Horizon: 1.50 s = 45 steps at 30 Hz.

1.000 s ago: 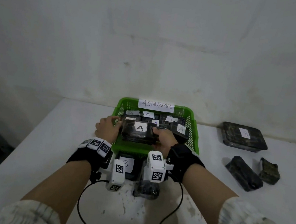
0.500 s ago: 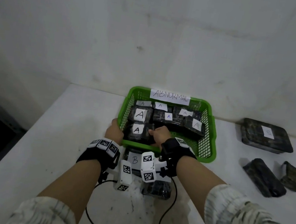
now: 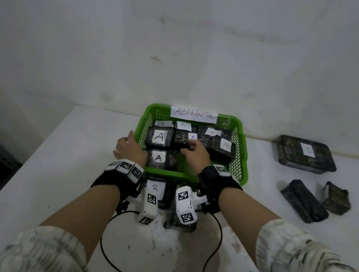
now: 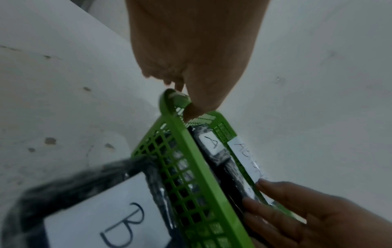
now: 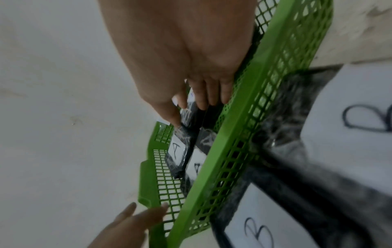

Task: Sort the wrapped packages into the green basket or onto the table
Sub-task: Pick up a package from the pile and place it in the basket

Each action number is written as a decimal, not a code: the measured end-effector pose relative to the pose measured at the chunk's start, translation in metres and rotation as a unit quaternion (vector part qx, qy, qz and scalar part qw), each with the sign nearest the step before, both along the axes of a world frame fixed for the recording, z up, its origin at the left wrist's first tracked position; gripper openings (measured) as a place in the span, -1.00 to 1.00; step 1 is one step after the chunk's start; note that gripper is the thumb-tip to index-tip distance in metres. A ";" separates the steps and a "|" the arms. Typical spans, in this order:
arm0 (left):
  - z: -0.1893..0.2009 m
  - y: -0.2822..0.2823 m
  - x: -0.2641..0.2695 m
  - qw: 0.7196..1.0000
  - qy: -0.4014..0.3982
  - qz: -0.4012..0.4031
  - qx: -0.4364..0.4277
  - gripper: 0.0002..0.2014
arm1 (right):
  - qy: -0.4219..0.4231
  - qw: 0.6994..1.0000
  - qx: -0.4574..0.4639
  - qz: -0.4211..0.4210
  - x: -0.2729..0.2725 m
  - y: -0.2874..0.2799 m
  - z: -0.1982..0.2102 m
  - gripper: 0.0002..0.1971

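The green basket labelled ABNORMAL holds several dark wrapped packages marked A. One A package lies at its front left, touched by neither hand. My left hand rests outside the basket's left rim with fingers relaxed, its thumb at the rim. My right hand reaches into the basket, its straight fingers lying on a middle A package. Two B packages lie on the table in front of the basket, under my wrists.
To the right on the white table are a large flat dark package and two smaller dark ones. The wall stands right behind the basket. Black cables trail from my wrists. The table's left edge drops to dark floor.
A second ago both hands held an A package over the basket. It now lies at the basket's front left, and both hands have let go; the left hand moved out to the rim.
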<state>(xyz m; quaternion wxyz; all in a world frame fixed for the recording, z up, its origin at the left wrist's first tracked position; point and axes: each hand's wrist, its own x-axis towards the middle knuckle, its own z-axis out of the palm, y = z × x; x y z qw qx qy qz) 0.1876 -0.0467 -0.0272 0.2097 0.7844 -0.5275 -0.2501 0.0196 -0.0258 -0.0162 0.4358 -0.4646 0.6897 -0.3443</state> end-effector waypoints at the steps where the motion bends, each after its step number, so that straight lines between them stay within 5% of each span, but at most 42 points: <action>1: 0.006 0.003 -0.010 1.000 -0.002 -0.009 -0.015 -0.28 | 0.000 0.999 -0.039 -0.018 -0.009 0.005 0.002 -0.54; 5: 0.019 0.018 -0.069 0.995 -0.032 -0.082 -0.046 -0.33 | -0.008 0.986 -0.149 -0.076 -0.057 0.027 0.012 -0.52; 10: 0.027 0.047 -0.163 0.978 -0.023 -0.208 -0.026 -0.40 | 0.051 0.974 -0.166 -0.146 -0.138 0.062 0.008 -0.40; 16: 0.011 0.081 -0.247 0.945 -0.055 -0.317 0.057 -0.32 | 0.308 0.943 0.019 -0.126 -0.229 0.102 -0.002 -0.24; 20: 0.000 0.090 -0.261 0.922 -0.123 -0.334 0.153 -0.17 | 0.355 0.926 0.124 -0.044 -0.267 0.117 -0.016 -0.07; 25: -0.009 0.090 -0.257 0.910 -0.170 -0.348 0.150 -0.08 | 0.387 0.900 0.198 -0.006 -0.291 0.117 -0.044 0.03; 32: -0.008 0.094 -0.259 0.914 -0.173 -0.343 0.132 -0.05 | 0.296 0.940 0.160 -0.060 -0.293 0.117 -0.064 -0.26; 35: -0.009 0.093 -0.260 0.917 -0.172 -0.337 0.127 -0.06 | 0.128 0.984 0.038 -0.117 -0.284 0.115 -0.051 -0.31; 38: -0.008 0.093 -0.261 0.924 -0.149 -0.323 0.139 -0.14 | -0.086 0.985 -0.020 -0.147 -0.268 0.117 -0.032 -0.37; 42: 0.011 0.086 -0.264 0.960 0.050 -0.267 0.060 -0.47 | -0.245 0.962 -0.008 -0.118 -0.251 0.118 -0.010 -0.54; 45: 0.023 0.082 -0.268 0.937 0.230 -0.262 0.001 -0.61 | -0.308 0.947 0.010 -0.085 -0.244 0.120 -0.003 -0.62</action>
